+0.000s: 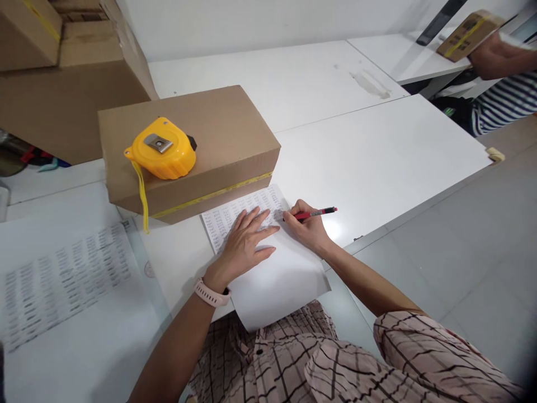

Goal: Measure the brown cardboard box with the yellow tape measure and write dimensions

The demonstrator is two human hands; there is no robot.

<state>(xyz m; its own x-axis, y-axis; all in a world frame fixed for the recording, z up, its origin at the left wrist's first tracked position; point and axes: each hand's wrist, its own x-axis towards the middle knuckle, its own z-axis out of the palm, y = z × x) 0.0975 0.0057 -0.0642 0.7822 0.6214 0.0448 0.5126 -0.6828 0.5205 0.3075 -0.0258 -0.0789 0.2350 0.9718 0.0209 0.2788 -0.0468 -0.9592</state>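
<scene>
A white sheet of paper (pixel 277 280) with rows of handwriting on its upper part lies on the table, its lower end hanging past the edge. My left hand (pixel 249 240) rests on it with fingers spread, a pale pink band around the wrist. In my right hand (pixel 308 226) is a red pen (pixel 314 214), its tip at the written rows. Just beyond the paper sits a closed cardboard box (pixel 222 126) with yellow tape along its side. On top of the box lies a yellow tape measure (pixel 165 148), its strap drooping over the front.
Larger cardboard boxes (pixel 79 106) stand at the back left. Another written sheet (pixel 67 285) lies at the left. The white table (pixel 361 140) stretches right to its edge above a tiled floor. At the far right, another person's arm (pixel 499 56) is beside a small taped box (pixel 467 36).
</scene>
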